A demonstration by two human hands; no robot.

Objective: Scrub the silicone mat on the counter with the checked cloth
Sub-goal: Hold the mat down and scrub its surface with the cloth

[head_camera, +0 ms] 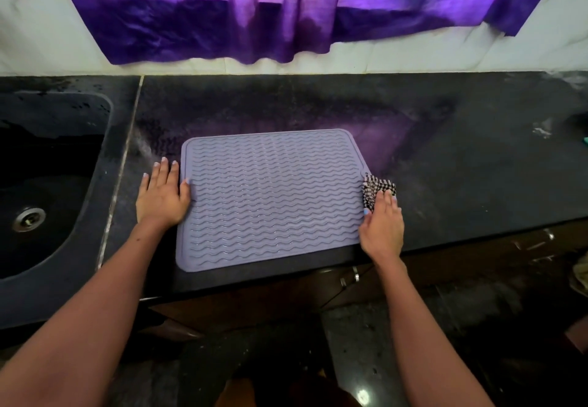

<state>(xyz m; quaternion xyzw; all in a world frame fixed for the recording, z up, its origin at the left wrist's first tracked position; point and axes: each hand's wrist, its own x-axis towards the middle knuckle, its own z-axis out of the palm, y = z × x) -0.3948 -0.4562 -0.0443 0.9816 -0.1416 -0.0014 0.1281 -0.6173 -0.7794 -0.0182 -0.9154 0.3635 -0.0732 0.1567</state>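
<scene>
A grey-lilac silicone mat [273, 196] with wavy ridges lies flat on the dark counter [461, 158], near its front edge. My left hand [164, 195] rests flat at the mat's left edge, fingers straight, thumb on the mat. My right hand [381, 225] sits at the mat's right edge and presses on a bunched black-and-white checked cloth [377, 190], which lies half on the mat's right rim and half on the counter. Most of the cloth sticks out beyond my fingertips.
A dark sink [47, 183] with a metal drain [28, 218] is set into the counter on the left. A purple curtain [286, 8] hangs over the white wall behind. A small teal thing [584, 140] shows at the right edge. Cabinet fronts and the floor lie below.
</scene>
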